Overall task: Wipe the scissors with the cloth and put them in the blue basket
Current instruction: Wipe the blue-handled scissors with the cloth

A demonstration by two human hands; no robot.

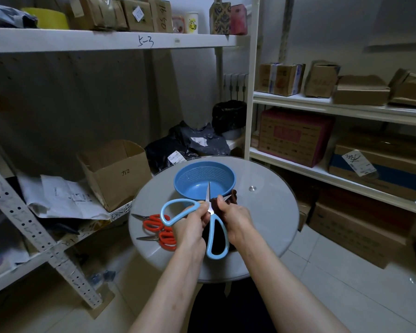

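The person is working through the wiping step, judging by how things are lying; the left hand [192, 222] is gripping the blue-handled scissors [213, 224] close to the pivot, its fingers [203, 207] curling tightly round the neck where the two handles are meeting, so that the tool is hanging spread open above the round glass surface [269, 212]; one blade is pointing straight away from the fingers towards the blue basket [195, 171], which is standing just beyond the fingertips with nothing showing inside it; the right hand [235, 212] is pinching a dark cloth [233, 197], its fingers [220, 200] folding the fabric round the second blade, whose tip is poking out just past them; whether the cloth is covering the whole of that blade is hard to tell; two pairs of red-handled scissors [154, 222] are lying flat on the surface just outside the left fingers, apparently waiting for their turn; the next move is probably calling for the right fingers to be drawing the cloth along the blade towards its tip, keeping clear of the edge, then treating the other blade likewise; after that the left fingers would be needing to close the blades and carry the pair forward over the basket rim, lowering it in rather than dropping it.
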